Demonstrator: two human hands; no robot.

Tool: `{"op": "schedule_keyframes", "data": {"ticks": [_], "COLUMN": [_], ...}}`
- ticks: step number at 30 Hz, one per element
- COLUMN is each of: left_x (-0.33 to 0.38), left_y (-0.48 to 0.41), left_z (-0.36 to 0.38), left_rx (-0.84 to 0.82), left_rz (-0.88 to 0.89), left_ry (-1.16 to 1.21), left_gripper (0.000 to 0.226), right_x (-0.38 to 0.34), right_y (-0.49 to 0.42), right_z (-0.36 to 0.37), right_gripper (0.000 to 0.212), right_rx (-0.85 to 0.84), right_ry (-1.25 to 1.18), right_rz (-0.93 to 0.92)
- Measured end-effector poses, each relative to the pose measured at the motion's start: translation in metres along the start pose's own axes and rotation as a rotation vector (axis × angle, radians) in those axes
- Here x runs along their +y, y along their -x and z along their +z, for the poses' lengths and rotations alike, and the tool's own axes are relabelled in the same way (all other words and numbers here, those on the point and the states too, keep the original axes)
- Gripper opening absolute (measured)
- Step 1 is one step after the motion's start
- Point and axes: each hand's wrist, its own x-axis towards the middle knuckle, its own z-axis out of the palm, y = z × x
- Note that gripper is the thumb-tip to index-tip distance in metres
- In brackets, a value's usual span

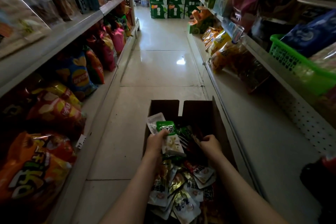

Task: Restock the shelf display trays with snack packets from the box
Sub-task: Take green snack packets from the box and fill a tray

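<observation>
1. On the aisle floor, between two shelf runs, the open cardboard box (198,111) stands with its flaps up.
2. Left hand (156,142): fingers are curled around a fanned stack of green-and-white packets (166,131), held above the far half of the box.
3. Right hand (211,144): fingers are curled and pinch the edge of a dark packet (190,137) inside the box, just beside the stack.
4. Loose packets (187,189) fill the near half of the box, beneath both forearms.
5. Shelving: the left shelf carries chip bags (76,76); the right shelf carries a green basket (291,63).
6. Green cartons (167,3) are stacked at the far end of the aisle.
</observation>
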Motion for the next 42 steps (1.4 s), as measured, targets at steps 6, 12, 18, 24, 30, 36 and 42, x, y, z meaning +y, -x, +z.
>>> {"op": "schedule_keyframes", "data": {"ticks": [6,12,18,24,30,36,42], "left_x": [-0.001,-0.02,-0.034,-0.031,0.02,0.104,0.192], "left_y": [-0.012,-0.028,-0.044,-0.045,0.001,0.072,0.179], "left_z": [0.001,0.001,-0.008,-0.001,0.021,0.048,0.091], "left_rx": [-0.227,-0.224,0.026,-0.003,0.096,0.207,0.039], "left_rz": [-0.048,-0.061,0.011,0.06,0.064,-0.045,-0.217], "left_ry": [0.219,0.07,-0.093,-0.325,-0.286,-0.201,-0.132], "left_gripper": [0.015,0.036,0.012,0.032,0.029,0.036,0.06], "right_x": [0.001,-0.014,-0.025,-0.039,-0.082,-0.154,-0.223], "right_y": [-0.025,-0.057,-0.085,-0.077,-0.017,0.076,0.196], "right_z": [0.012,0.054,0.072,0.05,-0.001,-0.075,-0.166], "right_gripper": [0.038,0.065,0.05,0.029,0.035,0.03,0.032], "right_rx": [0.034,-0.086,-0.051,0.009,0.131,0.186,0.078], "right_ry": [0.23,0.592,1.035,0.92,0.264,-0.269,-0.39], "right_rz": [-0.185,-0.389,-0.372,-0.393,-0.142,0.016,0.062]}}
